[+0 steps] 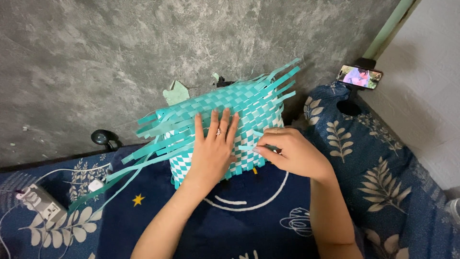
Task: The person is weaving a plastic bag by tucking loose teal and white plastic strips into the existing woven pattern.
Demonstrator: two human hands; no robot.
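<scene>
A person sits on a dark blue bedspread (239, 225) printed with leaves, a star and white line drawings, beside a mottled grey wall (120, 52). At the centre of the view stands a half-woven basket of flat teal and white plastic strips (249, 103), resting on its side on the bed.

The left hand (213, 148) lies flat and open on the woven panel, fingers spread toward twelve o'clock, pressing it steady. At three o'clock from it, the right hand (292, 153) is closed in a pinch on a single white strip (247, 147) threaded across the weave.

The body of the basket looks largely woven, in a tight checker pattern. Much seems left, though: long loose strip ends (143, 148) fan out toward nine o'clock and toward one o'clock, untrimmed and untucked.

At two o'clock a phone on a black stand (359, 76) shows a lit screen. At eight o'clock a white power strip with plugs (43, 204) lies on the bed.
</scene>
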